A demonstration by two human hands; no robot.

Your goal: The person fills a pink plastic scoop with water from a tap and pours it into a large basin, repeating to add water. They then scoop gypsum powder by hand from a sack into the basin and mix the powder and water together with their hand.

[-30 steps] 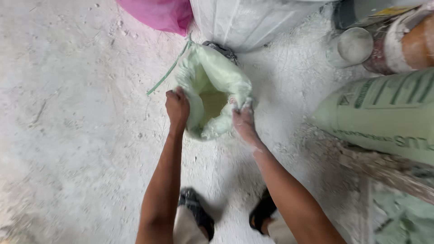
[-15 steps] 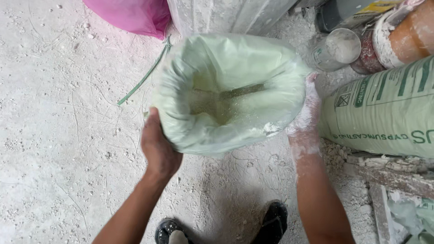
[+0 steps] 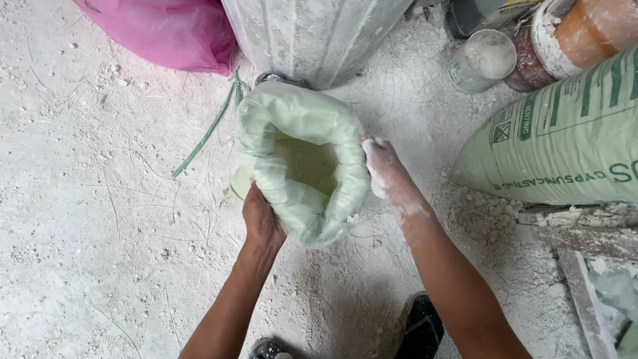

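**Two hands on the rim of an open green bag**

While the pale green bag (image 3: pixel 302 166) stands open on the dusty floor (image 3: pixel 100 219), both hands grip its rolled-down rim. The left hand (image 3: pixel 260 219) sits at the near left edge of the opening, its fingers curled shut around the folded plastic. The right hand (image 3: pixel 384 167), coated in white powder, is pressed to the right edge of the rim; its fingers look bent onto the plastic, though how firmly they hold it is hard to tell from this angle. Inside the bag, a pale powder shows low down in the opening.

Just beyond the bag, touching or nearly touching its far side, stands a large grey-white sack (image 3: pixel 312 33). To the far left lies a pink plastic bag (image 3: pixel 166 33), and a thin green strap (image 3: pixel 206 133) trails across the floor from between the two towards the left. On the right, a printed green sack (image 3: pixel 565 139) lies on its side, near the right hand but apart from it. At the far right are a dusty clear jar (image 3: pixel 482 60) and an orange and white container (image 3: pixel 578 30). Two dark shoes (image 3: pixel 419 326) show at the near edge, below the arms.
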